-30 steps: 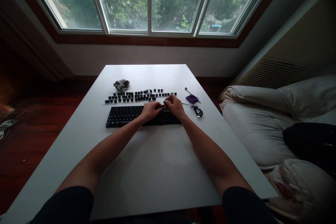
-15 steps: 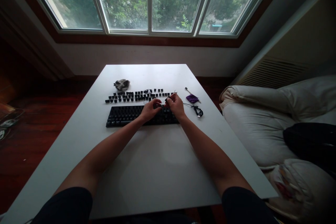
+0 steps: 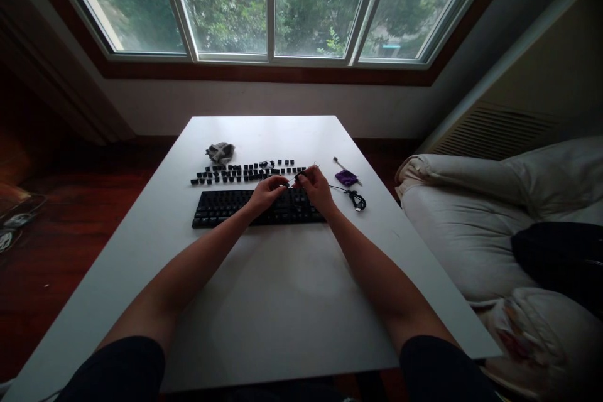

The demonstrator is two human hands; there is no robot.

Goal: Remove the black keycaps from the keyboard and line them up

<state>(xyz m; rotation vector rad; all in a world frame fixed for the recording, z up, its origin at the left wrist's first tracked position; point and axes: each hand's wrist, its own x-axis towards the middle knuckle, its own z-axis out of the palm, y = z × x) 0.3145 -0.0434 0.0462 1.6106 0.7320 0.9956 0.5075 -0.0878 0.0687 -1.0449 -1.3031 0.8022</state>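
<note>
A black keyboard lies across the white table, and both hands are above its right half. Pinched in my right hand is a keycap puller with a dark handle and thin wires. My left hand is closed at the wire end of the puller, its fingertips on a small dark piece that looks like a keycap. Behind the keyboard, loose black keycaps stand in uneven rows; the hands hide some of them.
A crumpled grey cloth lies at the back left of the table. To the right are a coiled USB cable, a purple cloth pouch and a small brush. A pale sofa stands beside the table.
The left hand has turned slightly and its fingers have drawn closer together beside the puller's wires. The right hand keeps its hold, and the view has shifted a little.
</note>
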